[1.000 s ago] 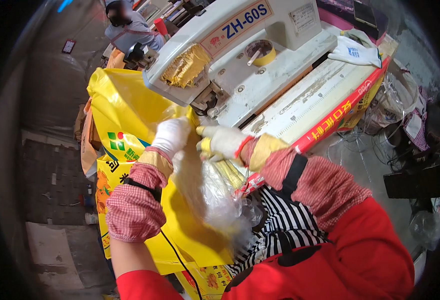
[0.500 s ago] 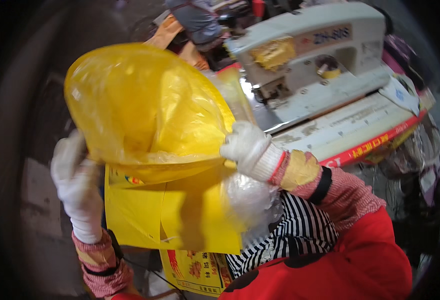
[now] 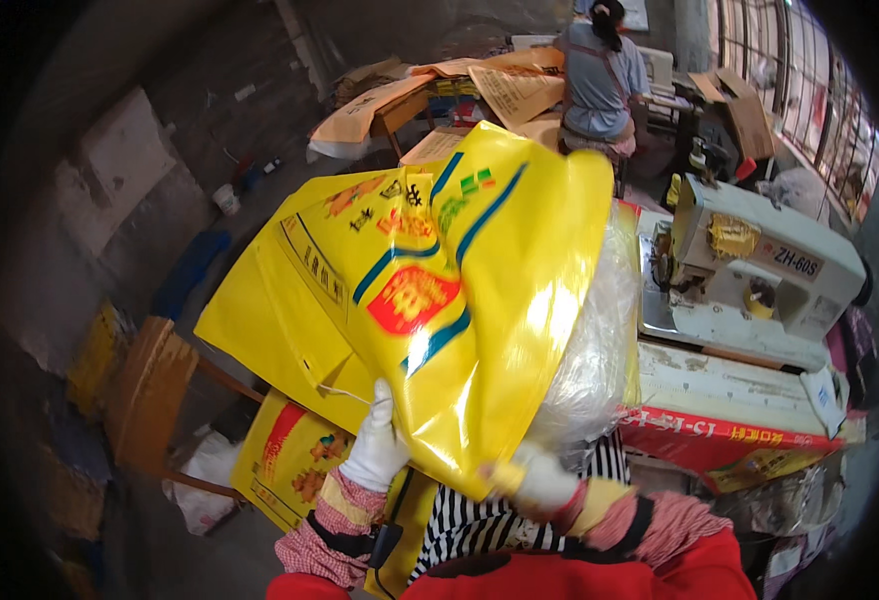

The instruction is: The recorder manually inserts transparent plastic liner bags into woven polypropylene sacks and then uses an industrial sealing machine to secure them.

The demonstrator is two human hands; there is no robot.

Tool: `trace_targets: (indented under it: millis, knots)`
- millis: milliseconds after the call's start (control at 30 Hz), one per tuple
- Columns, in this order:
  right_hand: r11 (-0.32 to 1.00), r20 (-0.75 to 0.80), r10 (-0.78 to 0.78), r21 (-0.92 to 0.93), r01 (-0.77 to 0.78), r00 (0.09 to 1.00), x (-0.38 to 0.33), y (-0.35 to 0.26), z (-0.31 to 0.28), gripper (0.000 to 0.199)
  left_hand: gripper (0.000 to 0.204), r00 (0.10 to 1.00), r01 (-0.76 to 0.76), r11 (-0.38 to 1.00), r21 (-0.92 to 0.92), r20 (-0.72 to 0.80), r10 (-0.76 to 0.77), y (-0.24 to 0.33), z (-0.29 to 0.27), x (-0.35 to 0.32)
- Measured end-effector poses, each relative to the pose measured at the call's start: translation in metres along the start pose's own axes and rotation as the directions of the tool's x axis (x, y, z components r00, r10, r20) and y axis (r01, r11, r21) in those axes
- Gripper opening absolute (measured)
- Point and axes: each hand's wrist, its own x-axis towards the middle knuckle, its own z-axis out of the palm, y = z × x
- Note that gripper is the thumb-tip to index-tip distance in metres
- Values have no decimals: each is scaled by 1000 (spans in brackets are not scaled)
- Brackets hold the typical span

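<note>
A large glossy yellow printed bag (image 3: 495,300) is spread out before me, bulging, its printed outer face upward. My left hand (image 3: 375,448), in a white knitted glove, is closed on its near left edge, the thumb on top. At the near right corner my right hand (image 3: 540,478), gloved too and smeared by motion, grips the bag. Beneath and to the left lies another yellow bag (image 3: 260,305). Clear crumpled plastic film (image 3: 600,360) sits just right of the held bag, partly behind it.
A pale sewing machine (image 3: 760,260) stands at the right beside a red-and-white-edged table (image 3: 730,385). A wooden chair (image 3: 150,395) is at the left. Further back, a co-worker (image 3: 600,80) sits with their back to me, near orange-brown sacks (image 3: 520,90) and a cardboard box (image 3: 740,110).
The bag's wide mouth faced me; now its printed outside does. Both hands have come lower and closer together, the left moving rightward. More of the room has come into view.
</note>
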Motion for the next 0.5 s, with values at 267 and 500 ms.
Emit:
trace_targets:
  millis: [267,500]
  knots:
    - [997,460,-33,73,0,887,-4,0,-10,36,27,926,-30,821,570,-293,238,15,-76,-15]
    - [732,315,-448,667,141,836,46,-57,-70,69,34,807,-62,859,508,-481,342,104,-170,-118]
